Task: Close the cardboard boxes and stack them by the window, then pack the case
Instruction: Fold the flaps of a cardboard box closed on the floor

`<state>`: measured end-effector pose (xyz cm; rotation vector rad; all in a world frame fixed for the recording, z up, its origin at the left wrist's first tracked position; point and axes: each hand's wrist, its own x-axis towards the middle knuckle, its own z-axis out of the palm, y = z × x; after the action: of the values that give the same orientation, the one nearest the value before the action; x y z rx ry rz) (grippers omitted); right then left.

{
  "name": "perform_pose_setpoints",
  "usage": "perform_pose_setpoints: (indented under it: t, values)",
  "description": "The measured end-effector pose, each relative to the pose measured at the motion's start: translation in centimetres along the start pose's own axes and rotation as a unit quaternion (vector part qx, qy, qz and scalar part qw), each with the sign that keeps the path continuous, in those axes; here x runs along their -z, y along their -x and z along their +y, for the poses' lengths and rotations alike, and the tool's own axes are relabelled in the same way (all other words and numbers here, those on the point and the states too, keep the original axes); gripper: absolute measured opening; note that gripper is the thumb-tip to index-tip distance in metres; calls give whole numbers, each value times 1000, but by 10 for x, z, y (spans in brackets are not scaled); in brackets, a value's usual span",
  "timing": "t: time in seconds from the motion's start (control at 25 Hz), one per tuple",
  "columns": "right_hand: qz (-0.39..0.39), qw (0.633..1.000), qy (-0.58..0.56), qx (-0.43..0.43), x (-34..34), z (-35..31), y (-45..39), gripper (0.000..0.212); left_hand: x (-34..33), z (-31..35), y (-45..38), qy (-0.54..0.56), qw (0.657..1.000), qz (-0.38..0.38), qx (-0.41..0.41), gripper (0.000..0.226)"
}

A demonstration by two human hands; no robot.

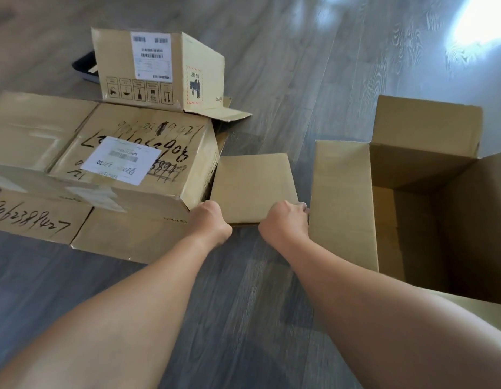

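I am logging the body as the head view is showing it. Two forearms are entering from the lower edge, both bare from frame edge to wrist; no sleeve or cuff is showing. The left hand and right hand are wearing no gloves. I am seeing no watch, band or bracelet at either wrist. The fingers are mostly hidden from me, so I am not recording rings or nails.
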<state>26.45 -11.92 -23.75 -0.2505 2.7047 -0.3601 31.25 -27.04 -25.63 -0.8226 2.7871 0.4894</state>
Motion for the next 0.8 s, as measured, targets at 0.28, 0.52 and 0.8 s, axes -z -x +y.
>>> perform_pose_setpoints:
  t: [0.28, 0.52, 0.8]
  values:
    - [73, 996, -53, -18, 54, -3, 21, 6, 43, 21, 13, 67, 997, 34, -21, 29]
    - [118, 988, -68, -68, 89, 3, 36, 31, 97, 52, 18, 81, 989, 87, -87, 33]
    - [204, 975, -81, -17, 140, -4, 36, 30, 159, 73, 22, 97, 979, 145, -107, 47]
